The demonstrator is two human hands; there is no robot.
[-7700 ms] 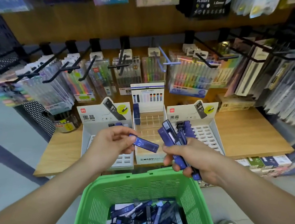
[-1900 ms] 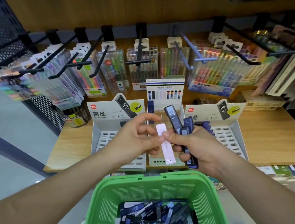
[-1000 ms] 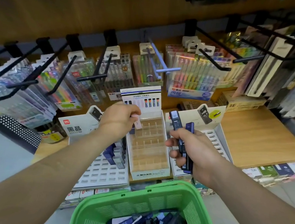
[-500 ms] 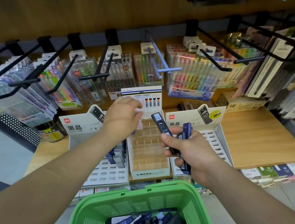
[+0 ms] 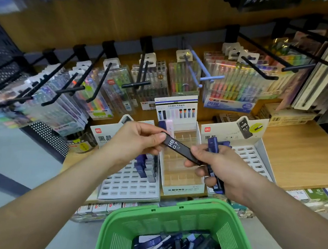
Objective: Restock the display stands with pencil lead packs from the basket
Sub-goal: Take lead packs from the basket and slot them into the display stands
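Pencil lead pack (image 5: pixel 178 148), label up, likely for sorting, pinched endwise by left hand (image 5: pixel 136 139); right hand (image 5: pixel 221 170) steadies it, clasping spare packs (image 5: pixel 212 144).

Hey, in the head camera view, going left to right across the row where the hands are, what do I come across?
Left hand, pinching one end → black HB 0.7 lead pack → right hand, which holds the other end and also grips blue lead packs.
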